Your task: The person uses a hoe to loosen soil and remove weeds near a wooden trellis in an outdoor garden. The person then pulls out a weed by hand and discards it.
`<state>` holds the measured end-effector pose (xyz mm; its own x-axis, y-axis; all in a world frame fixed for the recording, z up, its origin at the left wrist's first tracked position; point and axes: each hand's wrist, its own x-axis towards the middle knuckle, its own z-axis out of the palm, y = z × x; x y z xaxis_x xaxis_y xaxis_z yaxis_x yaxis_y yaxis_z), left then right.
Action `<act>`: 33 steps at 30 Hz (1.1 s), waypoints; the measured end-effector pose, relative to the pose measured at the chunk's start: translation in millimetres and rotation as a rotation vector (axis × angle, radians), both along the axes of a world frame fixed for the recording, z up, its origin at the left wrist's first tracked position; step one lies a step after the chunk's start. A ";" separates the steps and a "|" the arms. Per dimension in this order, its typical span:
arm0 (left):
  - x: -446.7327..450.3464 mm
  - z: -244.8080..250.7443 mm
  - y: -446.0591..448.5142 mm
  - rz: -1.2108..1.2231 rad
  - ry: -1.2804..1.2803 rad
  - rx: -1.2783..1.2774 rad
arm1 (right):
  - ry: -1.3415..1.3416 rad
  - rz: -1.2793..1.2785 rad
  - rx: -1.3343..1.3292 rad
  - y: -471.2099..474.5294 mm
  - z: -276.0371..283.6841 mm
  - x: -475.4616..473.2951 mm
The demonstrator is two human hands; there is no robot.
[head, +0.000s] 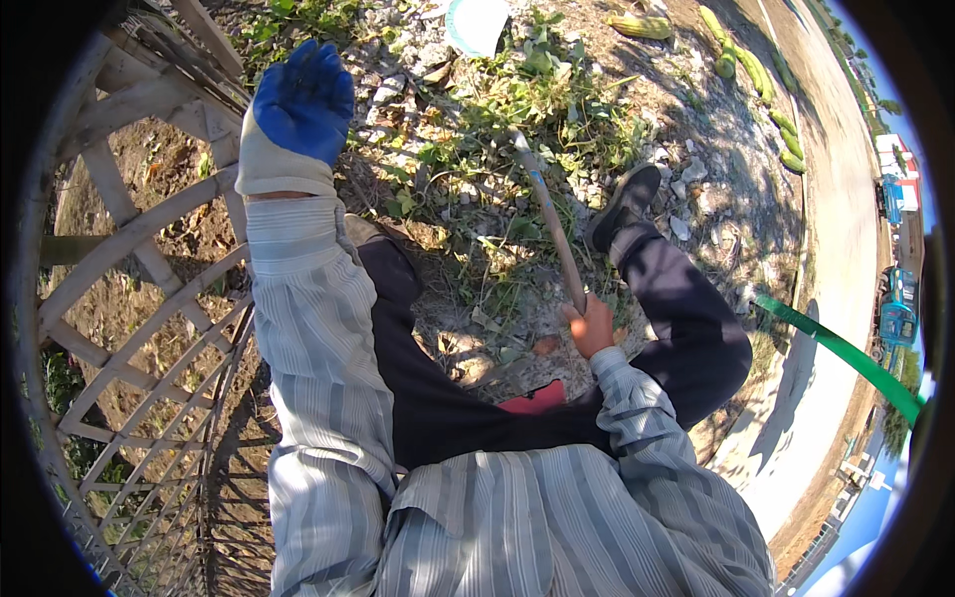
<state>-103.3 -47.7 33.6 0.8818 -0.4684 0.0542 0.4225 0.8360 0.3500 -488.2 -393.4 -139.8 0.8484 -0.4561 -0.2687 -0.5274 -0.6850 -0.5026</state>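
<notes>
My left hand (302,112) wears a blue-coated knit work glove and is raised beside the lattice fence, its fingers slightly curled; nothing shows in it. My bare right hand (592,327) is closed around the near end of a wooden handle (554,224). The handle slants up and to the left across the ground, and its far end lies among cut vines and leaves (552,119). What is at that far end is hard to make out. Between my legs a piece of red material (536,398) shows, partly hidden by my dark trousers.
A wooden lattice fence (127,231) stands close on the left. Several long green gourds (753,73) lie at the upper right, with a yellowish one (640,27) nearby. A white and green object (477,26) is at the top. A green strip (843,347) crosses the right side.
</notes>
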 end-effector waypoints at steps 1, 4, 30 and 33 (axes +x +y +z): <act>1.9 -0.5 -7.0 -0.034 -0.021 -0.008 | 0.007 0.015 0.008 -0.3 -0.3 3.1; 3.5 -1.3 -21.5 -0.083 -0.028 -0.005 | 0.006 0.027 0.010 2.6 -3.4 11.8; 7.3 -3.3 -58.3 -0.043 0.058 0.059 | 0.114 0.037 0.034 -60.2 -10.9 22.2; 8.3 -3.0 -69.7 0.003 0.101 0.105 | 0.207 -0.089 0.151 -66.7 -8.0 23.7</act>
<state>-95.0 -117.4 30.6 0.8818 -0.4640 -0.0842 0.4575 0.7986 0.3911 -464.5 -460.1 -147.8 0.7269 -0.4675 -0.5030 -0.6841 -0.5569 -0.4710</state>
